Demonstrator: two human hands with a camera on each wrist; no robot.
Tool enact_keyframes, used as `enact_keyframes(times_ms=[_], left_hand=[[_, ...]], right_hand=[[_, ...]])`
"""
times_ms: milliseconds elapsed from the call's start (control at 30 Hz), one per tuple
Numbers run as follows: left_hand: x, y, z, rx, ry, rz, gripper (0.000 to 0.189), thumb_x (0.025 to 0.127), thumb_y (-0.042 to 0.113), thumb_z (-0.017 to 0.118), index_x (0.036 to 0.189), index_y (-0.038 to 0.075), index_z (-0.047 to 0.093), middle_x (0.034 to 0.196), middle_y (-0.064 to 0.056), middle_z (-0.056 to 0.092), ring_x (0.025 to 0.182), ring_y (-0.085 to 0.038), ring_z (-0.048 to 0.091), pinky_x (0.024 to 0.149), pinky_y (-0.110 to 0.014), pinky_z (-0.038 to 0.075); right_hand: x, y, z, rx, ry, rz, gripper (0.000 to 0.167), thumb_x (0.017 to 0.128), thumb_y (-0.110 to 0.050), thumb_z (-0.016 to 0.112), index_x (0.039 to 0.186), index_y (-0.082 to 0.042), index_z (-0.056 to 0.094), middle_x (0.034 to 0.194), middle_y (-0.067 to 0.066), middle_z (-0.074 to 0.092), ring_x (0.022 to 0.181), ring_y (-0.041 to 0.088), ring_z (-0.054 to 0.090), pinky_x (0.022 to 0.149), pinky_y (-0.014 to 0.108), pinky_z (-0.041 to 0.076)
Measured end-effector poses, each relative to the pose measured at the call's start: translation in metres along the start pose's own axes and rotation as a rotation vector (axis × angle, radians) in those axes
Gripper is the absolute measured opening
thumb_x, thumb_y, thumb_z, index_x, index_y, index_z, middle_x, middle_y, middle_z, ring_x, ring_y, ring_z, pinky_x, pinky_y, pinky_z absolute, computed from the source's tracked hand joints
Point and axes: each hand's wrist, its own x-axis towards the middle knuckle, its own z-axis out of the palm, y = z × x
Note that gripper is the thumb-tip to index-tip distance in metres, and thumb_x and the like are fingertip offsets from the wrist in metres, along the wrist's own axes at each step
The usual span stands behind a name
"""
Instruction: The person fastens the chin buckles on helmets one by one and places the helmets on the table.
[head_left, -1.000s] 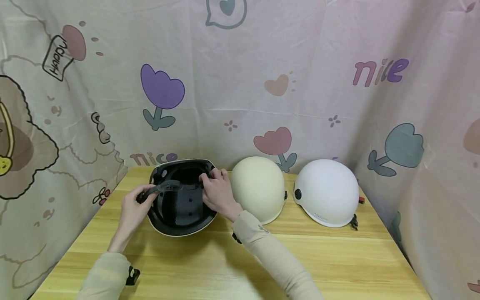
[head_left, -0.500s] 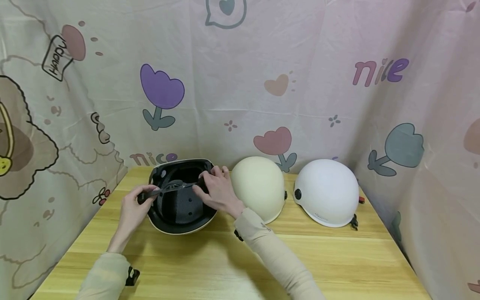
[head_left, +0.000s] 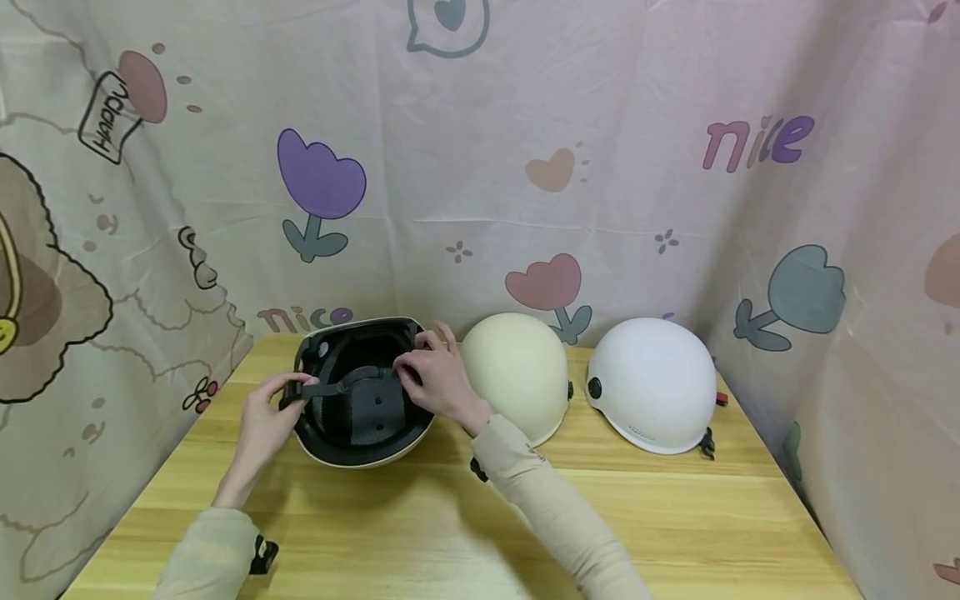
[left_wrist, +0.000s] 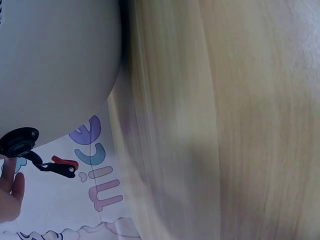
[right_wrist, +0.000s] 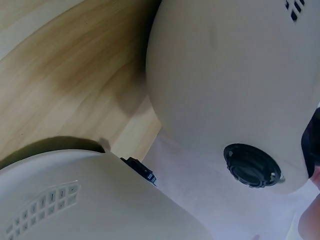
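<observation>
An upturned helmet with a black lining lies at the table's left, its opening facing me. Across that opening runs its dark chin strap. My left hand pinches the strap's left end at the rim. Thumb and fingers of my right hand pinch the strap near the right rim. In the left wrist view a black buckle with a red tab hangs beside the shell, near the fingers. The right wrist view shows the shell's round black fitting and part of my fingers at the right edge.
A cream helmet stands dome-up close to the right of the upturned one, next to my right wrist. Farther right is a white helmet with a red-tabbed buckle. A printed curtain hangs behind the wooden table.
The strap, slanted and twisted before, now lies flatter across the opening. My right fingers, spread half a second ago, have closed on it. My left hand keeps its hold, a little lower.
</observation>
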Motion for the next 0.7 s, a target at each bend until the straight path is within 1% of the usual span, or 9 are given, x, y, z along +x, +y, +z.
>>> enact_keyframes(times_ms=[100,167,233,333,433,500,600,667,700], left_hand=[[0.000,0.000,0.001,-0.014,0.014,0.016,0.012,0.090,0.011,0.076,0.098,0.002,0.075,0.101,-0.010,0.072,0.100,0.022,0.048,0.090,-0.003,0.037],[0.000,-0.001,0.001,-0.028,0.020,0.035,0.010,0.089,0.008,0.076,0.096,0.001,0.075,0.097,-0.003,0.071,0.098,0.022,0.049,0.089,-0.001,0.036],[0.000,-0.001,0.001,-0.035,0.019,0.053,0.009,0.087,0.004,0.076,0.095,-0.001,0.076,0.095,-0.002,0.069,0.096,0.022,0.049,0.089,0.000,0.035],[-0.001,-0.001,0.001,-0.023,0.014,0.071,0.010,0.086,-0.001,0.075,0.095,-0.005,0.075,0.096,-0.005,0.068,0.094,0.023,0.047,0.087,0.002,0.034],[-0.001,-0.001,0.001,-0.003,0.005,0.085,0.012,0.085,-0.005,0.073,0.098,-0.006,0.076,0.099,-0.014,0.069,0.094,0.025,0.046,0.086,0.004,0.034],[-0.001,-0.001,0.001,0.005,-0.002,0.089,0.015,0.085,-0.008,0.071,0.099,-0.006,0.076,0.101,-0.019,0.069,0.095,0.026,0.044,0.086,0.004,0.034],[-0.002,-0.001,0.000,0.009,-0.019,0.084,0.019,0.085,-0.010,0.068,0.103,-0.005,0.076,0.105,-0.021,0.069,0.094,0.025,0.044,0.076,0.002,0.038],[-0.002,-0.001,0.000,0.001,-0.024,0.079,0.017,0.087,-0.006,0.069,0.103,-0.005,0.076,0.106,-0.021,0.068,0.095,0.023,0.044,0.075,0.001,0.037],[-0.002,-0.001,0.000,-0.003,-0.023,0.073,0.015,0.089,-0.004,0.069,0.103,-0.005,0.075,0.105,-0.020,0.068,0.095,0.023,0.045,0.076,0.001,0.037]], right_hand=[[0.000,0.001,-0.002,-0.001,0.000,-0.033,0.014,0.092,-0.019,0.071,0.104,-0.020,0.079,0.088,-0.003,0.073,0.101,0.021,0.052,0.119,0.049,0.027],[0.000,0.001,-0.002,-0.028,-0.015,-0.045,0.014,0.091,-0.023,0.074,0.104,-0.021,0.079,0.085,-0.003,0.070,0.099,0.020,0.049,0.116,0.045,0.029],[0.001,0.001,-0.003,-0.058,-0.027,-0.058,0.010,0.089,-0.026,0.077,0.098,-0.023,0.078,0.082,-0.005,0.067,0.097,0.019,0.047,0.111,0.043,0.032],[0.003,-0.001,-0.005,-0.105,-0.061,-0.054,0.006,0.088,-0.029,0.078,0.090,-0.025,0.074,0.079,-0.009,0.067,0.098,0.016,0.049,0.111,0.041,0.033],[0.005,-0.005,-0.008,-0.141,-0.108,-0.031,0.002,0.093,-0.025,0.072,0.094,-0.024,0.072,0.080,-0.009,0.070,0.098,0.015,0.055,0.113,0.041,0.034],[0.006,-0.008,-0.010,-0.173,-0.150,-0.021,0.013,0.096,-0.020,0.065,0.106,-0.022,0.071,0.082,-0.008,0.072,0.099,0.014,0.058,0.114,0.042,0.034],[0.007,-0.010,-0.012,-0.197,-0.194,-0.018,0.026,0.098,-0.013,0.055,0.117,-0.020,0.071,0.086,-0.006,0.076,0.101,0.015,0.060,0.114,0.041,0.035],[0.008,-0.010,-0.013,-0.149,-0.208,-0.009,0.028,0.098,-0.011,0.053,0.117,-0.019,0.073,0.090,-0.005,0.077,0.101,0.016,0.060,0.113,0.040,0.036],[0.008,-0.009,-0.013,-0.092,-0.207,0.006,0.027,0.099,-0.010,0.052,0.113,-0.018,0.074,0.092,-0.003,0.077,0.100,0.018,0.060,0.113,0.039,0.036]])
